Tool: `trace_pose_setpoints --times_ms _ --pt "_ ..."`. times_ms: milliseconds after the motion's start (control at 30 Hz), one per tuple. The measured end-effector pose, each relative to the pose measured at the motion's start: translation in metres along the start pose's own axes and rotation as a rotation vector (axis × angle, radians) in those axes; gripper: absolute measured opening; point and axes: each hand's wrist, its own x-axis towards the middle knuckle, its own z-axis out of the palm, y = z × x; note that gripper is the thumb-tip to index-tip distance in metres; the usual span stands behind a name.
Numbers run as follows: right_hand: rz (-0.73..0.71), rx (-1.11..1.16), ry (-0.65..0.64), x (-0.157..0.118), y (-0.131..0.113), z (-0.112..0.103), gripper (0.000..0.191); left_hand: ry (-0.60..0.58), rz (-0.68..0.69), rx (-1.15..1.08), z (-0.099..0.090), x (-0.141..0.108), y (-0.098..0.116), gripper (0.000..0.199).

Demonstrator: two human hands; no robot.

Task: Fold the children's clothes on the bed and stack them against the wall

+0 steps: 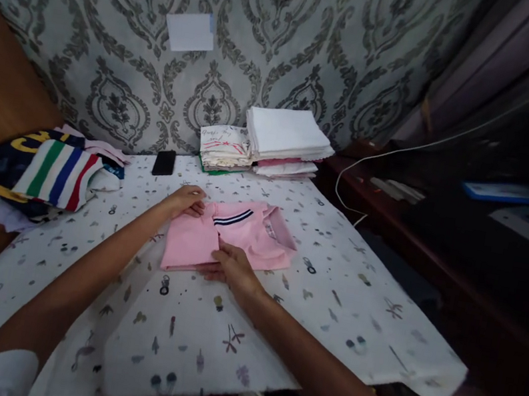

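Observation:
A pink garment with navy and white stripes lies folded on the patterned white cloth of the table, its collar toward the right. My left hand rests on the garment's upper left corner, fingers bent over the fabric. At the garment's near edge, my right hand pinches the pink fabric between thumb and fingers, with some fingers beneath the edge.
Folded white cloths and a smaller cloth stack stand at the back against the wall. A black phone lies left of them. Heaped clothes are at the left. A white cable hangs at the right.

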Motion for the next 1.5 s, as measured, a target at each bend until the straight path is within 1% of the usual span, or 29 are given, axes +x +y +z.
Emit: trace_pose_setpoints --times_ms 67,133,200,267,300,367,400,433,500,567,600,667,700,733,800,900,1000,1067,1200,1300,1400,1500 --pt "0.009 -0.011 0.005 0.002 0.0 0.001 0.008 -0.004 0.03 0.019 -0.007 -0.001 0.0 0.021" --pt "0.008 -0.035 0.003 0.005 0.001 0.002 0.009 -0.021 0.098 0.092 -0.007 -0.002 0.0 0.024" --pt "0.004 -0.057 0.0 0.007 0.002 0.003 0.006 -0.035 0.242 0.304 -0.001 -0.002 -0.002 0.024" --pt "-0.001 -0.085 -0.008 0.008 0.002 0.001 0.008 0.001 0.396 0.591 0.007 -0.001 -0.005 0.022" --pt "-0.001 -0.116 -0.02 0.008 0.001 0.0 0.009 0.037 0.441 0.701 0.011 -0.001 -0.007 0.02" --pt "-0.023 -0.252 -0.041 0.006 -0.001 -0.004 0.014 0.116 0.451 0.795 0.017 0.001 -0.01 0.018" --pt "-0.067 -0.369 -0.035 0.003 -0.002 -0.007 0.019 0.142 0.441 0.8 0.018 0.002 -0.011 0.018" --pt "-0.141 -0.518 -0.005 -0.001 -0.003 -0.009 0.025 0.155 0.434 0.796 0.018 0.003 -0.012 0.018" --pt "-0.362 -0.844 0.12 -0.009 -0.004 -0.012 0.038 0.154 0.444 0.795 0.015 0.006 -0.012 0.018" --pt "-0.608 -1.094 0.229 -0.016 -0.002 -0.011 0.044 0.114 0.473 0.782 0.01 0.007 -0.011 0.018" --pt "-0.719 -1.173 0.236 -0.017 -0.001 -0.009 0.043 0.09 0.489 0.771 0.007 0.008 -0.01 0.019" --pt "-0.894 -1.27 0.158 -0.014 0.001 -0.002 0.038 0.056 0.509 0.748 0.0 0.009 -0.009 0.023" --pt "-0.945 -1.305 0.105 -0.01 0.0 0.002 0.036 0.051 0.512 0.738 -0.003 0.01 -0.009 0.025" --pt "-0.963 -1.337 0.065 -0.004 -0.002 0.007 0.035 0.054 0.511 0.731 -0.007 0.01 -0.01 0.026" --pt "-0.917 -1.407 0.039 0.012 -0.01 0.016 0.036 0.066 0.497 0.726 -0.015 0.009 -0.013 0.027" --pt "-0.808 -1.535 0.057 0.034 -0.023 0.027 0.034 0.081 0.459 0.729 -0.029 0.005 -0.021 0.026" --pt "-0.778 -1.625 0.064 0.043 -0.027 0.032 0.034 0.09 0.426 0.722 -0.041 -0.001 -0.029 0.024" --pt "-0.785 -1.645 0.066 0.043 -0.022 0.029 0.033 0.094 0.415 0.711 -0.046 -0.005 -0.033 0.021" --pt "-0.824 -1.676 0.049 0.033 -0.01 0.012 0.028 0.102 0.396 0.686 -0.051 -0.008 -0.037 0.014" --pt "-0.836 -1.702 0.015 0.03 -0.008 0.003 0.022 0.112 0.388 0.677 -0.055 -0.008 -0.039 0.013" --pt "-0.844 -1.702 0.019 0.039 -0.016 0.006 0.023 0.128 0.385 0.682 -0.058 -0.008 -0.04 0.014" --pt "-0.808 -1.723 0.044 0.057 -0.026 0.014 0.034 0.18 0.397 0.703 -0.055 -0.014 -0.037 0.018"
